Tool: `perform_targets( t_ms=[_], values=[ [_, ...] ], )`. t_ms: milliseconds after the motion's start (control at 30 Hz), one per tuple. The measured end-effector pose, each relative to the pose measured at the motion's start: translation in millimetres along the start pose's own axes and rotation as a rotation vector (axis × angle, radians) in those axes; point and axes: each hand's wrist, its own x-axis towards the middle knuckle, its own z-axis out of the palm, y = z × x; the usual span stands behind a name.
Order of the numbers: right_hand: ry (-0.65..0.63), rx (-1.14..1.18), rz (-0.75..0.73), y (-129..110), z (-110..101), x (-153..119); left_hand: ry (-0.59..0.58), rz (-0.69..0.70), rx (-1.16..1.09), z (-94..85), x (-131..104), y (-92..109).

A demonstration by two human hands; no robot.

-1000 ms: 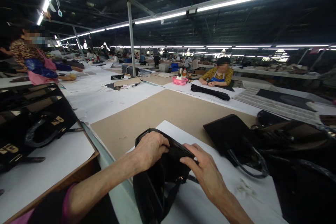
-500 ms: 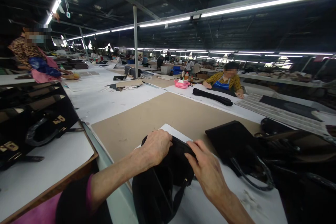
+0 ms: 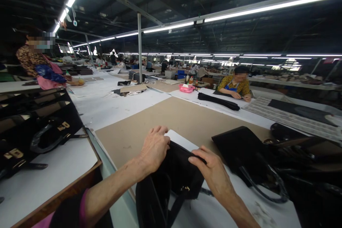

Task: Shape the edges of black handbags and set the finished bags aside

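A black handbag (image 3: 183,172) stands tilted near the table's front edge, with a dark strap and small gold-coloured hardware on it. My left hand (image 3: 155,148) has its fingers curled over the far left end of the bag's top edge. At the right end of that same edge, my right hand (image 3: 212,171) pinches it between thumb and fingers. Part of the bag's near side hangs down towards me, and its inside is too dark to make out. White paper (image 3: 180,138) shows just behind the top edge.
Black handbags with gold-coloured letters (image 3: 64,126) stand on the left. More black bags (image 3: 245,153) with wrapped handles lie at right. A brown board (image 3: 171,114) covers the table ahead. Co-workers sit at right (image 3: 236,87) and stand at left (image 3: 44,62). A post (image 3: 139,48) rises mid-table.
My left hand has shifted slightly left and down along the bag's edge. More of the bag's front panel and its gold-coloured hardware now shows between my hands.
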Motion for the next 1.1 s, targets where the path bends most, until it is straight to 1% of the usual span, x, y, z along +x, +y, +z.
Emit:
perform_targets(
  t_ms=[100, 167, 267, 400, 500, 667, 867, 1100],
  values=[
    [-0.017, 0.084, 0.030, 4, 0, 4, -0.108, -0.095, -0.230, -2.9, 6, -10],
    [-0.025, 0.139, 0.049, 9, -1, 8, -0.147, -0.137, -0.298, -2.0, 11, -17],
    [-0.051, 0.185, 0.076, 14, -2, 13, -0.141, -0.127, -0.343, 0.6, 17, -25],
    [-0.063, 0.197, 0.081, 18, -2, 17, -0.143, -0.136, -0.391, 3.5, 24, -30],
    [-0.056, 0.206, 0.079, 20, -2, 19, -0.151, -0.139, -0.408, 5.8, 25, -31],
    [-0.015, 0.228, 0.127, 21, 0, 22, -0.127, -0.131, -0.385, 7.6, 21, -31],
    [-0.030, 0.160, 0.110, 21, 1, 23, -0.098, -0.211, -0.317, 4.2, 21, -25],
    [0.023, 0.127, 0.097, 22, 5, 20, -0.085, -0.284, -0.301, 5.0, 25, -22]
  ],
)
